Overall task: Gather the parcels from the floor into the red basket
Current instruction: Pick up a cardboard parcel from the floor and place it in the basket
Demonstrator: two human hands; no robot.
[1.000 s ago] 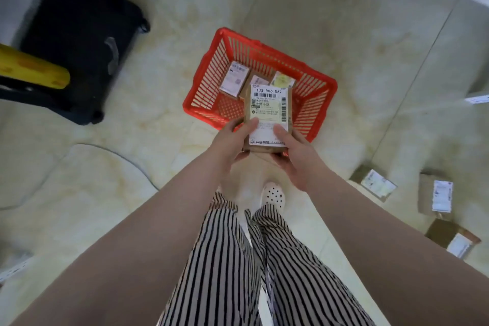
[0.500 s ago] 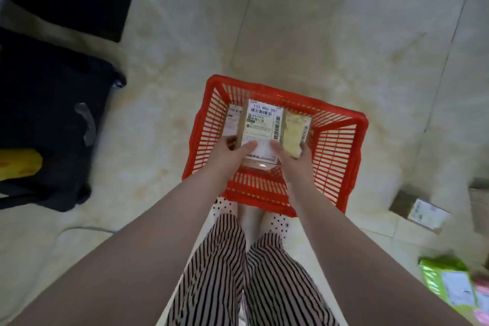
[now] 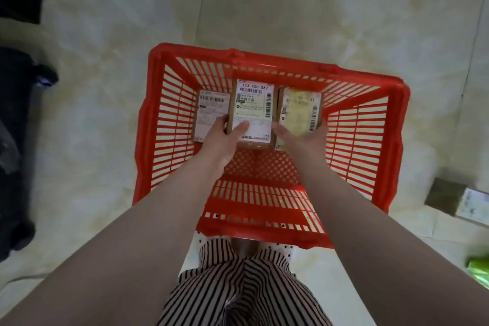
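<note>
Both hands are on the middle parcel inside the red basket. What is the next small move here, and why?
Probably let go and draw both hands out. The middle parcel seems already low in the basket, in line between the left parcel and the yellowish parcel. The left hand and right hand hold its near end. A further parcel lies on the floor to the right.

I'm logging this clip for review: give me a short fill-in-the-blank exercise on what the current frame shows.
1. Both hands hold the middle parcel inside the ____ basket.
2. Counting the held one, ____ parcels show inside the basket.
3. The left hand has its thumb on the parcel's white ____.
4. The right hand lies over part of the parcel with the ____ label.

Missing words: red; three; label; yellowish
</note>
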